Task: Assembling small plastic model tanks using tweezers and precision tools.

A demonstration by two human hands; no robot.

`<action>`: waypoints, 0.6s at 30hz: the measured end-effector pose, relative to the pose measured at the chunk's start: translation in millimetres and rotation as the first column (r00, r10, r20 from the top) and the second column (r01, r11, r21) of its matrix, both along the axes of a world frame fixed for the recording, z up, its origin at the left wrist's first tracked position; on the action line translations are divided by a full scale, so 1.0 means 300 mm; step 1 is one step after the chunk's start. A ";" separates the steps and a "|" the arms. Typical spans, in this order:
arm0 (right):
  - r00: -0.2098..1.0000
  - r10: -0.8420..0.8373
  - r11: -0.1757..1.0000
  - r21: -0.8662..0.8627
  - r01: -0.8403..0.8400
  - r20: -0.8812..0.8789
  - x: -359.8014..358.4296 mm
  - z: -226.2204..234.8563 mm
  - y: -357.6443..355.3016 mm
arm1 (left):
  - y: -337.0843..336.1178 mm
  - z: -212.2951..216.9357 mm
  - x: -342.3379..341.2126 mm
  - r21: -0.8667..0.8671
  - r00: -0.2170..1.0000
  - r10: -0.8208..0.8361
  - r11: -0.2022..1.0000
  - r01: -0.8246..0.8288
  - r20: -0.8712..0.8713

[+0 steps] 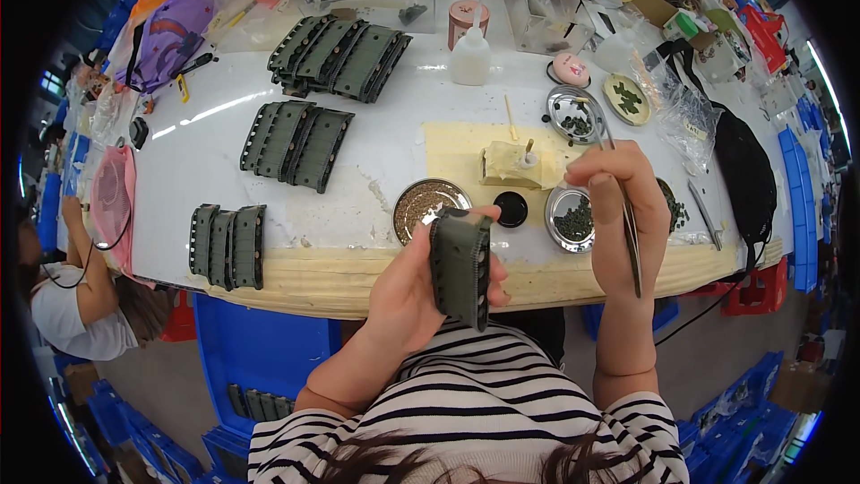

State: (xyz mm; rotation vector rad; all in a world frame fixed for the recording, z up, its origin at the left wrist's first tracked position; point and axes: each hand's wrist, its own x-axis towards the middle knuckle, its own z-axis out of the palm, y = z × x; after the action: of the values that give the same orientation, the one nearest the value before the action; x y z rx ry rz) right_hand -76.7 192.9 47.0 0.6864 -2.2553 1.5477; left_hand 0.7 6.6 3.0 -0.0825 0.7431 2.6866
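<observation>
My left hand (401, 294) is closed round a dark green moulded plastic part (459, 273), held upright above the table's front edge. My right hand (638, 215) pinches metal tweezers (633, 255). Their tips point away from me, by a round metal dish (587, 130) with small dark pieces in it; whether they grip a piece is too small to tell. Below the right hand's fingers sits another metal dish (553, 235) of small green pieces. Beside the left hand, a round tin (400, 211) holds brown grains. A black round cap (511, 209) lies between them.
Rows of similar green parts (294, 145) lie at the left. A taped block (515, 167), a white squeeze bottle (470, 58) and a dish of green pieces (627, 99) stand farther back. Bags and boxes crowd the far edge. A blue crate (260, 341) is below the table; another person (85, 305) sits left.
</observation>
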 end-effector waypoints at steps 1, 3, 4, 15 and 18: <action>0.998 -0.038 0.999 0.035 0.040 -0.049 -0.027 -0.008 -0.002 | -0.005 0.007 -0.002 -0.027 1.000 -0.007 1.000 0.006 -0.025; 0.981 -0.095 0.966 0.223 0.131 -0.167 -0.061 -0.015 -0.007 | -0.020 0.017 -0.009 -0.082 0.997 -0.022 0.997 0.016 -0.074; 0.967 -0.114 0.933 0.309 0.183 -0.229 -0.075 -0.018 -0.010 | -0.017 0.023 -0.010 -0.203 0.995 0.006 0.979 -0.025 -0.095; 0.956 -0.069 0.896 0.404 0.185 -0.286 -0.126 -0.066 -0.040 | -0.031 0.011 -0.003 -0.639 0.959 -0.001 0.746 -0.188 -0.284; 0.944 -0.116 0.926 0.310 0.215 -0.307 -0.110 -0.049 -0.039 | -0.036 0.000 -0.002 -0.722 0.923 0.004 0.621 -0.305 -0.386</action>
State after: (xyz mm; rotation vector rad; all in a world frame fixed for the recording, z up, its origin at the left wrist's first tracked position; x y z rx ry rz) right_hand -109.9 181.3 32.3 0.7292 -2.3067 0.9197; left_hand 0.2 -4.3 3.0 0.1363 2.0691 2.3242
